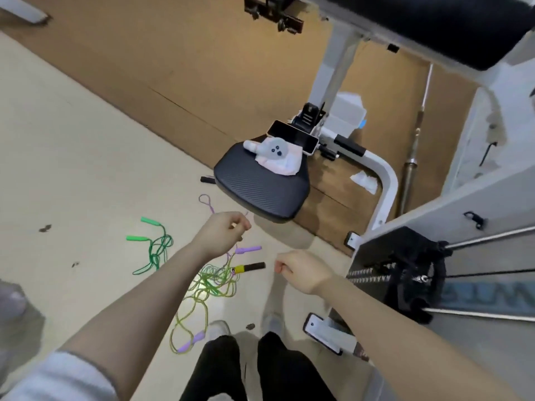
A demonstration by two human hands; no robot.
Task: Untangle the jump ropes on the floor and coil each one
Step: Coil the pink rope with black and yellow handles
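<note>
While scanning from the far left, spotting the green jump rope (155,248) first, lying by itself on the floor (72,175), both green handles out to the left of a loose heap, well apart from the rest and not yet coiled. Moving right, finding the left hand (223,234) raised above the floor, grip pinched together on a thin purple cord (209,204) that runs up to a small loop beyond the knuckles and drops down under the hand. Below that, seeing the real knot: a yellow-green rope (202,287) piled in overlapping loops with the purple cord threaded through it, one purple handle (248,249) just under the left hand, another purple handle (191,342) near the feet, and a black-and-yellow handle (249,267) poking out to the right of the pile. Further right, right hand (301,272) hovering with fingers curled shut; cannot tell whether anything thin is held in that grip. Beyond it, a black seat pad (260,186) on a gym machine, uninvolved.

Reading this as the separating step: purple being drawn up and out of the yellow-green tangle, coiling not begun for any rope. Next move probably calls for lifting slowly, following the purple cord loop by loop, feeding the lower handle back through any crossings, and pinning the yellow-green pile so it does not drag along
</note>
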